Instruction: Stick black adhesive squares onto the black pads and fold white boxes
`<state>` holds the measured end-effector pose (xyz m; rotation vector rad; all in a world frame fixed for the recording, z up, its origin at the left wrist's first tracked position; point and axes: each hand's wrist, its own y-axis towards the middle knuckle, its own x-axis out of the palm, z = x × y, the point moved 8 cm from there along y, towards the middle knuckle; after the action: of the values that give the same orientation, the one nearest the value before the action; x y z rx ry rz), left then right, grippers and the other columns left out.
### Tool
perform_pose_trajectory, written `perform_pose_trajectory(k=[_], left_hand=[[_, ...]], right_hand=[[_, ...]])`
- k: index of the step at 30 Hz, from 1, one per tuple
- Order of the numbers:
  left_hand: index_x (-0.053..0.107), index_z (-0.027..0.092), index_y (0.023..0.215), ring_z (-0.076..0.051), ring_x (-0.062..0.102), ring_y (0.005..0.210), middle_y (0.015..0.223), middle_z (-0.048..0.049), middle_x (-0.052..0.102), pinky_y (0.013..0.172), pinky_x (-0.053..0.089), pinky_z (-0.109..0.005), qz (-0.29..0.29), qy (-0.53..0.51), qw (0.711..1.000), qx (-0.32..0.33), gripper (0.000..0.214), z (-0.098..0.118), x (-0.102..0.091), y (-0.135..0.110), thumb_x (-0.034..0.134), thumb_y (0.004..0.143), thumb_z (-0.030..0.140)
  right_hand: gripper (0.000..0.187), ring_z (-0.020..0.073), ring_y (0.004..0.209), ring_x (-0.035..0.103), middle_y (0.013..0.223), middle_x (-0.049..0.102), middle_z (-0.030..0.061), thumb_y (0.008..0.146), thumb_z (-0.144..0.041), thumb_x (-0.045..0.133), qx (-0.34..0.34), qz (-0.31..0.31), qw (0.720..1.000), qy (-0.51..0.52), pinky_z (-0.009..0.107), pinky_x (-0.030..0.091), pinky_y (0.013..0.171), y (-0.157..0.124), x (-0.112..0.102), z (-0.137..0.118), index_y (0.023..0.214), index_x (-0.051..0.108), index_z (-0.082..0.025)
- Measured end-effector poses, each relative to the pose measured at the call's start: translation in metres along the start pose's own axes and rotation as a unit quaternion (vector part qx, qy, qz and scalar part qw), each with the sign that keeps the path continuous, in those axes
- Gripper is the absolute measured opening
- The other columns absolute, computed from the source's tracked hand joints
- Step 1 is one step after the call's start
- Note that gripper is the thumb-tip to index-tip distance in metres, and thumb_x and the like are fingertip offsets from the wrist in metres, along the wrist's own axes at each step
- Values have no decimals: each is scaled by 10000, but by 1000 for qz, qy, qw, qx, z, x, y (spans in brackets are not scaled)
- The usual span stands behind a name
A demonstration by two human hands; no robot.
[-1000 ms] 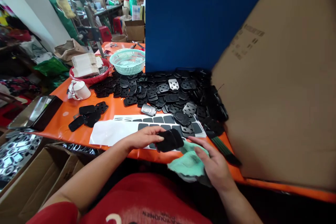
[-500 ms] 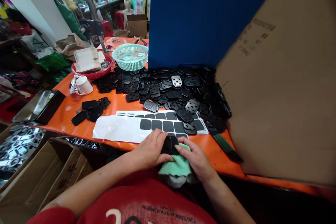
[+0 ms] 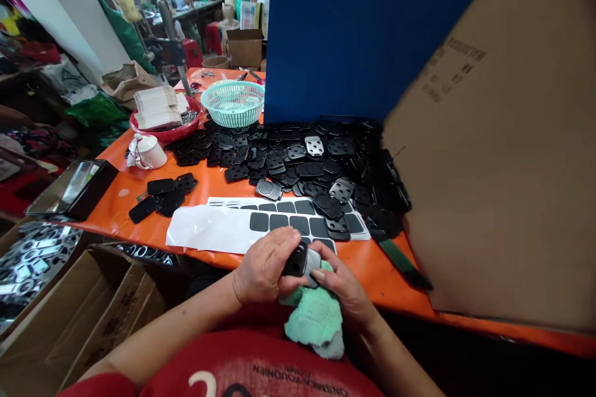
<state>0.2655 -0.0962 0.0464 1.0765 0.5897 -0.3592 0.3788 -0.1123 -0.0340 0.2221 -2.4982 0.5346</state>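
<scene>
In the head view my left hand is closed around a small black plate with rounded corners and a few holes, tilted in front of my chest. My right hand grips a green cloth with a greyish underside, its thumb and fingers at the plate's right end. A pale grey patch there is either cloth or a shiny face; I cannot tell which. Just beyond my hands lies a white sheet with rows of dark rounded-square stickers.
A large heap of black plates spreads behind the sheet. Farther back are a mint basket, a red basin and a white mug. A cardboard panel stands at right, near a green-and-black strip.
The plate has turned, so its holes now show at the left. My left hand has rolled with it, and the cloth hangs lower and more unfolded below my right hand.
</scene>
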Motion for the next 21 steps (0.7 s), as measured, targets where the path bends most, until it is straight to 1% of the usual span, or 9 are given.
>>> perform_pose_trajectory(k=[6,9,12,13,14,16,18,19,21], left_hand=[[358,15,1415,-357,393,1371,1367,-323,486,1029,476,-507,-22,119,993,-13,635,-8,-5,-4,503,937,407],[437,39,1379,-334,447,1340,1349,-290,531,1038,476,-472,1,78,997,-11,532,-6,-14,-5,547,917,278],[578,127,1263,-261,590,1210,1261,-196,635,1016,499,-398,87,-93,976,-176,367,-30,-28,-3,466,954,288],[626,145,1187,-246,638,1137,1177,-170,684,984,520,-382,136,-170,937,-273,344,-45,-30,-6,441,965,331],[659,150,1102,-238,677,1054,1066,-149,722,941,542,-374,190,-249,874,-372,349,-60,-28,-13,433,966,378],[671,137,941,-233,719,893,836,-113,737,848,577,-373,282,-388,699,-530,377,-79,-12,-32,458,949,447],[650,118,868,-229,724,791,718,-93,711,789,586,-372,321,-478,550,-605,388,-80,9,-41,469,943,453],[646,109,870,-226,721,770,716,-99,708,780,585,-369,318,-510,505,-619,406,-77,18,-42,449,952,454],[647,92,922,-224,713,753,767,-125,716,771,579,-365,287,-565,462,-621,498,-69,31,-40,364,970,499]], right_hand=[[423,92,557,489,707,573,-57,670,-384,800,-55,77,994,-58,188,405,539,3,-3,-6,925,495,-240],[427,100,576,489,735,572,-56,678,-398,789,-66,83,991,-83,201,407,555,4,3,-8,942,488,-247],[390,112,610,480,750,554,-47,706,-416,760,-105,84,985,-112,211,400,569,6,10,-5,935,495,-245],[374,118,629,478,755,549,-42,710,-415,754,-126,85,980,-129,216,403,582,7,11,-3,923,502,-240],[359,123,645,477,760,546,-37,711,-411,750,-146,86,974,-148,222,407,597,9,11,-1,911,510,-235],[332,132,660,474,765,545,-30,717,-403,738,-171,89,964,-183,234,411,615,11,9,6,898,519,-230],[317,136,655,471,761,543,-29,723,-397,726,-168,87,961,-201,238,407,611,15,6,15,895,520,-229],[313,134,642,464,747,535,-34,726,-398,721,-158,87,963,-200,236,403,601,16,5,19,893,516,-230],[309,131,636,460,740,527,-40,724,-398,719,-140,90,967,-191,234,402,602,18,4,25,881,513,-230]])
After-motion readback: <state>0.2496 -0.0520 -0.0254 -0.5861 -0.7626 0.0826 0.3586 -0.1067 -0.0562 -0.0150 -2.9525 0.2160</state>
